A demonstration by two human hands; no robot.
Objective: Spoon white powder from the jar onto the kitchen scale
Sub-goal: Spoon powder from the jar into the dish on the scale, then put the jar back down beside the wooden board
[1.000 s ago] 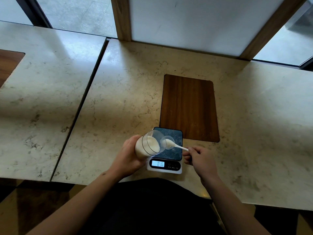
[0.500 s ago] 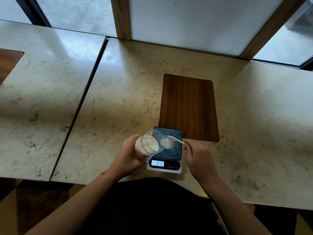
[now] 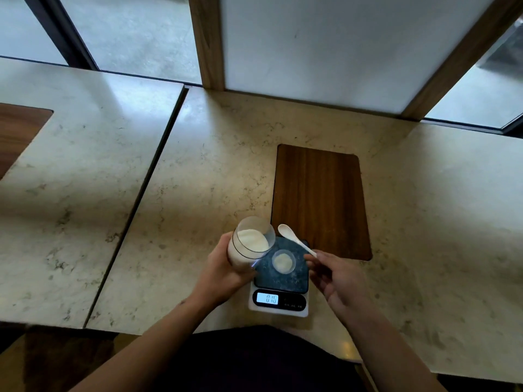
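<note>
My left hand (image 3: 223, 274) grips a clear jar (image 3: 249, 246) partly filled with white powder, tilted with its mouth toward the scale. The kitchen scale (image 3: 280, 290) sits near the counter's front edge, its display lit. A small round dish (image 3: 283, 261) with a little white powder rests on the dark platform. My right hand (image 3: 334, 278) pinches the handle of a white spoon (image 3: 294, 239), whose bowl points up and away beyond the scale's far edge and looks empty.
A dark wooden board (image 3: 319, 202) is set into the marble counter (image 3: 198, 179) just behind the scale. A seam (image 3: 147, 193) splits the counter from a second slab at left. Window panes and wooden posts stand at the back.
The spoon has come out of the jar's mouth and swung up and right, past the scale's far edge. The jar has tipped slightly more upright. The dish on the scale is now uncovered.
</note>
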